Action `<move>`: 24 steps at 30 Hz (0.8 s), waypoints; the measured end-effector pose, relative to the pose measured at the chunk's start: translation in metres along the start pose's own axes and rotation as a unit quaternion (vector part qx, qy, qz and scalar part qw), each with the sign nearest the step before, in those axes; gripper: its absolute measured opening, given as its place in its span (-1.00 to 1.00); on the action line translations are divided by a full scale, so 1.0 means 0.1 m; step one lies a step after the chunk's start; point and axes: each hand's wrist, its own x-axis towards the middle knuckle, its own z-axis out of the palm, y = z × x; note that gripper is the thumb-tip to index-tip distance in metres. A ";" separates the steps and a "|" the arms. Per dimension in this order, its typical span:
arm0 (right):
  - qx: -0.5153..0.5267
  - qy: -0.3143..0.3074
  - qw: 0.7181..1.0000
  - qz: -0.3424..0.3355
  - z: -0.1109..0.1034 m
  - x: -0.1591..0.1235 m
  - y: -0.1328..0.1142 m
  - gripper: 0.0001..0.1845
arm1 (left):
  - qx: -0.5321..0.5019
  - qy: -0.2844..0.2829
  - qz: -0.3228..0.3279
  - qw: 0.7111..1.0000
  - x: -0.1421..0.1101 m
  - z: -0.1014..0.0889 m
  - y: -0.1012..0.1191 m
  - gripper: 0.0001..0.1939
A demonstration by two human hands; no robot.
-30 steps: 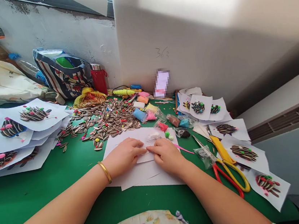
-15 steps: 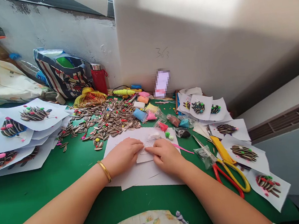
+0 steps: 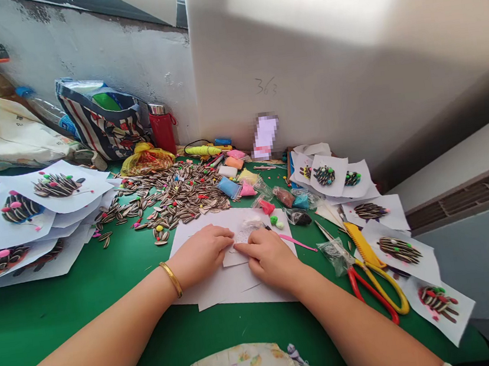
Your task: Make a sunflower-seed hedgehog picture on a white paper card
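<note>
My left hand (image 3: 203,252) rests on a stack of white paper (image 3: 215,290), its fingers stretched out toward the middle and a gold bangle on the wrist. My right hand (image 3: 275,257) points its index finger onto a small white sheet (image 3: 235,259) while its other fingers curl. The fingertips of both hands nearly meet over a pale, textured patch (image 3: 245,230) on that sheet, too indistinct to name. Beside the right knuckles are small green balls (image 3: 276,222) and a pink stick tool (image 3: 298,241). A dark tip shows just behind that hand.
Striped sunflower seeds (image 3: 183,193) lie heaped behind the paper. Colored clay packets (image 3: 229,188) sit nearby. At right are scissors (image 3: 375,285), a yellow cutter (image 3: 362,243) and seed-decorated cards (image 3: 407,252). More such cards (image 3: 56,197) are stacked left. A red bottle (image 3: 162,131) stands by the wall.
My right index fingertip has shifted slightly left across the small sheet. A dark tip now shows behind the right knuckles. My left hand stays in place.
</note>
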 end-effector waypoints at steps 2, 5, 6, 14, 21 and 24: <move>0.003 0.004 1.000 -0.005 0.01 0.00 0.00 -0.53 | -0.001 -0.001 -0.001 1.000 0.00 0.00 0.00 -0.71; 0.006 0.010 1.000 -0.013 0.01 -0.01 0.01 -0.53 | -0.004 -0.010 -0.009 1.000 0.01 -0.02 0.01 -0.72; 0.006 0.012 1.000 -0.016 0.02 -0.01 0.01 -0.53 | -0.006 -0.014 -0.013 1.000 0.01 -0.02 0.01 -0.72; 0.018 0.016 0.999 -0.031 0.03 -0.01 0.01 -0.52 | -0.014 -0.023 -0.023 0.999 0.00 -0.06 0.03 -0.71; 0.023 0.005 1.000 -0.019 0.03 0.00 -0.01 -0.50 | -0.010 -0.017 -0.026 0.999 0.00 -0.05 0.03 -0.71; 0.017 -0.007 1.000 -0.013 0.01 0.00 -0.03 -0.49 | -0.015 -0.011 -0.027 0.999 0.00 -0.05 0.02 -0.71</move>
